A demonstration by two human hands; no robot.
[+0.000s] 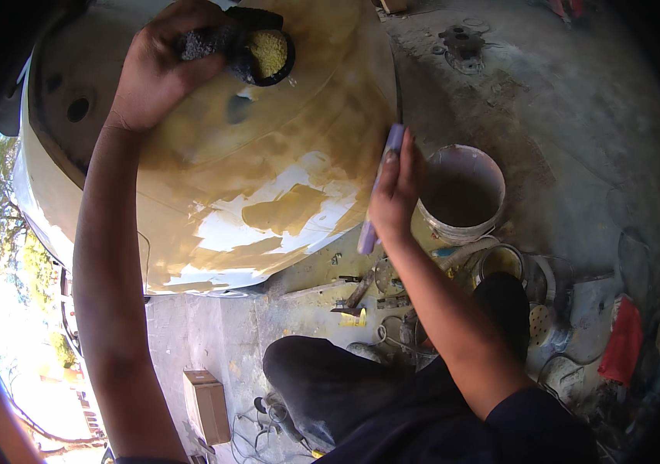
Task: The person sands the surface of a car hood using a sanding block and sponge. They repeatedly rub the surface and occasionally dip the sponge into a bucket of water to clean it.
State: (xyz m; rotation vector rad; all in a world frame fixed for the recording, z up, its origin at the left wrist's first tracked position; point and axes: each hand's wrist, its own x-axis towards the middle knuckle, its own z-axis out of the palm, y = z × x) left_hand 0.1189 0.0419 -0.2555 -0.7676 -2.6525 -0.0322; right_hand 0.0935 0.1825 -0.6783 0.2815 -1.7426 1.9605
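Note:
A rounded vehicle body panel [268,139] fills the upper middle, coated in tan and brown filler with bare white patches. My left hand [166,69] is closed around a dark, speckled, sponge-like piece [210,45] over the panel's upper part. Right beside its fingers is a black round holder with a yellow grainy pad [270,54]; whether the two are joined I cannot tell. A dark smudge [239,110] marks the panel below. My right hand [397,193] grips a long, slim purple sanding block [369,232], held tilted at the panel's right edge; contact with the panel is unclear.
A whitish bucket [463,228] stands just right of my right hand. Several tools and tins [500,263] lie on the floor beneath my right arm. A cardboard box [206,406] and a corded tool [287,421] are at lower left. Red cloth [621,340] lies far right.

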